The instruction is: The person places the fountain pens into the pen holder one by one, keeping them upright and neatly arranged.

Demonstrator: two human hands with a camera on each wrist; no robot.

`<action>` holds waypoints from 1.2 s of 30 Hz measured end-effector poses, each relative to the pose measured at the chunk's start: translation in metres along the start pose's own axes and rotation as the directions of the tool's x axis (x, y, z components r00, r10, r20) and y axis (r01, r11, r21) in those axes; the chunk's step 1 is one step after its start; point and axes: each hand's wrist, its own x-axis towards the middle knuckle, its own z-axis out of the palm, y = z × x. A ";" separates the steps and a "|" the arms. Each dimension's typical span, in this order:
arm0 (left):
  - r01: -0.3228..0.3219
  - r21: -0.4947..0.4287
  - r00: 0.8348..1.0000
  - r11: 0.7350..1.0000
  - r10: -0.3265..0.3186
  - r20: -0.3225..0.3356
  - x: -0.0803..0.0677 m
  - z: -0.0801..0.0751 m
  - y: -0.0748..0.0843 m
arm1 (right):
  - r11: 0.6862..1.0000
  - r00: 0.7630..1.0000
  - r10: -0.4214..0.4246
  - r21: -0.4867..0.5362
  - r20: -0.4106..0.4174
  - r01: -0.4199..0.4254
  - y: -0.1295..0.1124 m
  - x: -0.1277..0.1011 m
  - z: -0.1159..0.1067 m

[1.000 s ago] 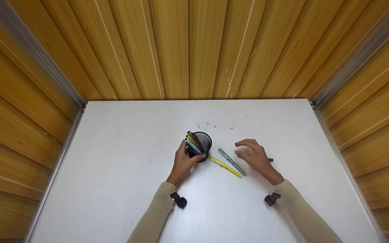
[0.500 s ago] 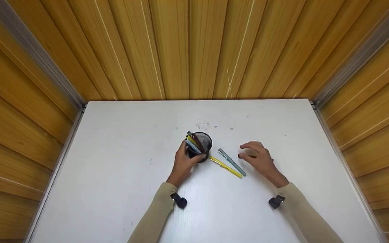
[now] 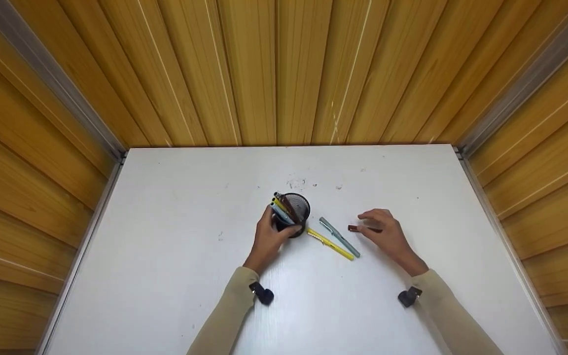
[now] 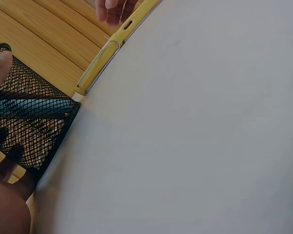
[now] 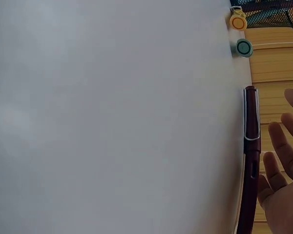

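My left hand (image 3: pixel 275 228) grips a black mesh pen cup (image 3: pixel 296 213) near the middle of the white table (image 3: pixel 175 256); its thumb (image 4: pixel 0 67) lies on the cup's mesh wall (image 4: pixel 31 122). Several pens stand in the cup. A yellow pen (image 3: pixel 331 243) and a teal pen (image 3: pixel 339 237) lie side by side just right of the cup. My right hand (image 3: pixel 376 225) hovers over a dark red pen (image 3: pixel 356 228), fingers (image 5: pixel 282 161) loosely spread beside the dark red pen (image 5: pixel 251 146), holding nothing.
Wooden panelled walls (image 3: pixel 284 74) enclose the table on three sides. Small specks (image 3: pixel 296 183) mark the table behind the cup. Bare white table lies to the left and in front of both hands.
My right hand has drifted right and slightly toward me, uncovering the end of the dark red pen. My left hand and the cup have stayed still.
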 end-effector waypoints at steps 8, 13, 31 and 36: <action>-0.028 0.005 1.000 1.000 0.028 -0.002 0.000 0.000 -0.001 | 1.000 0.999 -0.028 0.005 -0.020 0.028 0.003 -0.003 -0.004; -0.032 0.017 0.999 0.999 0.032 0.000 0.000 0.000 -0.002 | 0.998 0.998 -0.063 -0.024 -0.019 0.062 0.007 -0.004 -0.005; -0.013 -0.023 1.000 1.000 0.013 0.001 0.000 0.000 -0.001 | 0.987 0.995 -0.100 -0.126 -0.017 0.097 0.022 -0.006 -0.005; -0.014 -0.009 1.000 1.000 0.014 -0.003 0.000 -0.001 0.000 | 0.982 0.994 -0.108 -0.161 -0.028 0.102 0.023 -0.007 -0.005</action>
